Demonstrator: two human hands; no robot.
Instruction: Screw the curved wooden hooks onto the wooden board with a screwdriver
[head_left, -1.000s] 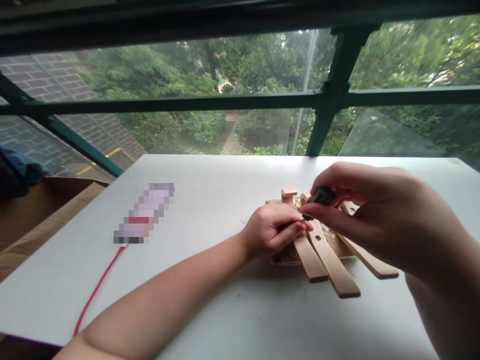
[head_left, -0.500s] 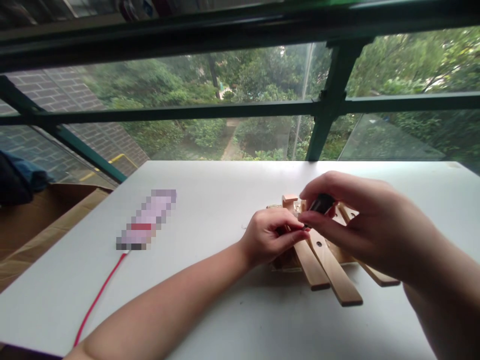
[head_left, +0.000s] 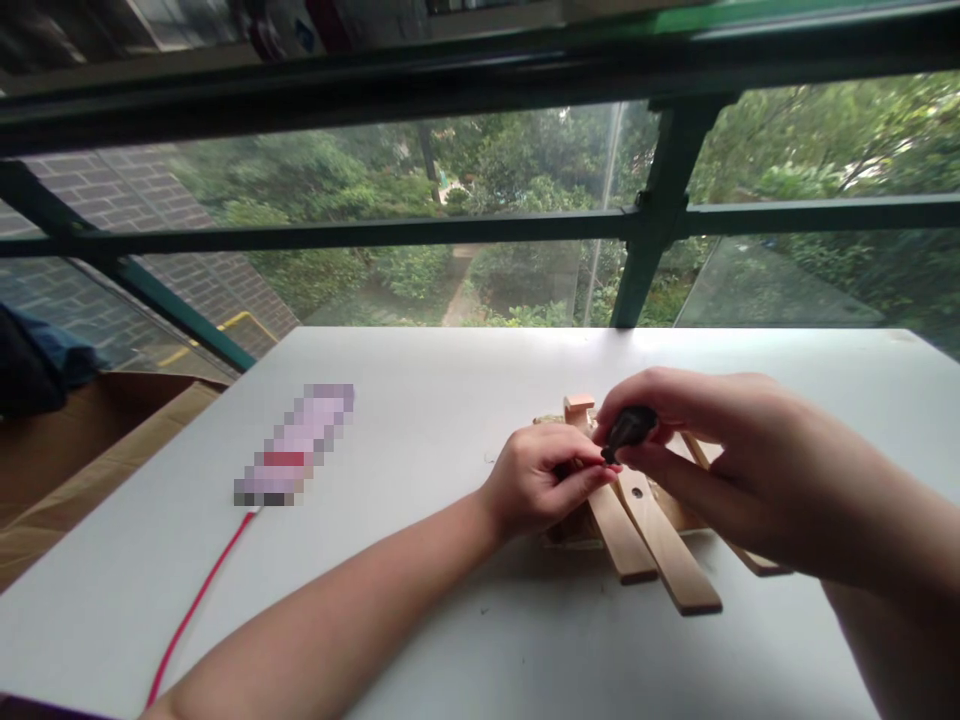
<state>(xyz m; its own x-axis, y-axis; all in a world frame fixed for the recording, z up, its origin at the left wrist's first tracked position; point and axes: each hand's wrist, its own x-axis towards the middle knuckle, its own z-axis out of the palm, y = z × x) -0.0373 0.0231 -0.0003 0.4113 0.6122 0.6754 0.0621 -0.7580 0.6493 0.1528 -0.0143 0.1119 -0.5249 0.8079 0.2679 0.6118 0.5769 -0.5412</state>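
My right hand (head_left: 727,460) is closed around the black handle of what looks like a small screwdriver (head_left: 632,424), tilted with its narrow end down to the left. At that end, the fingertips of my left hand (head_left: 538,475) pinch together; whatever lies between them is too small to make out. Beneath both hands is a wooden assembly with long flat slats. One slat (head_left: 679,555) has a dark round fastener or hole in it. Beside it lies another slat (head_left: 624,545), and a third slat (head_left: 761,558) sticks out under my right hand. A notched wooden piece (head_left: 579,404) rises behind.
The assembly rests on a white table (head_left: 420,400). To the left lies a blurred-out phone-like device (head_left: 296,440) with a red cable (head_left: 196,590) running off the near edge. A cardboard box (head_left: 112,440) stands beside the table. Green-framed windows (head_left: 375,235) border the far edge.
The dark handle has tipped and turned a little in my right hand, which sits slightly lower. My left hand keeps its pinch. The whole view has shifted slightly.
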